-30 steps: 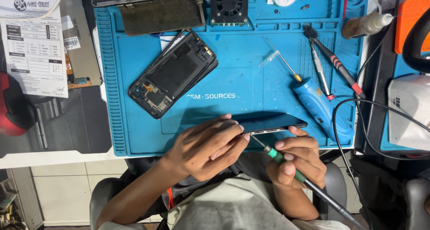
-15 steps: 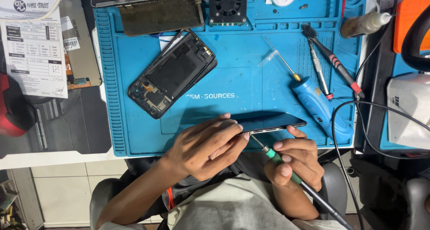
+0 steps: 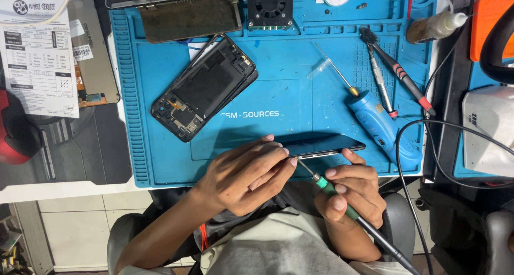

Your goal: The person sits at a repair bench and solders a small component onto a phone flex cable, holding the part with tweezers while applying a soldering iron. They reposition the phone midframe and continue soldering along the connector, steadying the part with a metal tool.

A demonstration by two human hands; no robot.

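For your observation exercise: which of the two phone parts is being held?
The slim dark phone panel at the mat's near edge, held by both hands; the open phone frame lies untouched.

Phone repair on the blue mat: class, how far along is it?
Done: the opened phone frame lies apart on the blue mat, insides bare. In hand: the left hand steadies a dark phone panel while the right hand puts a green-collared soldering iron to its edge. Left: the two halves are still separate.

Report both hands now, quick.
Left hand: closed on the edge of the dark phone panel.
Right hand: closed on the green-collared soldering iron.
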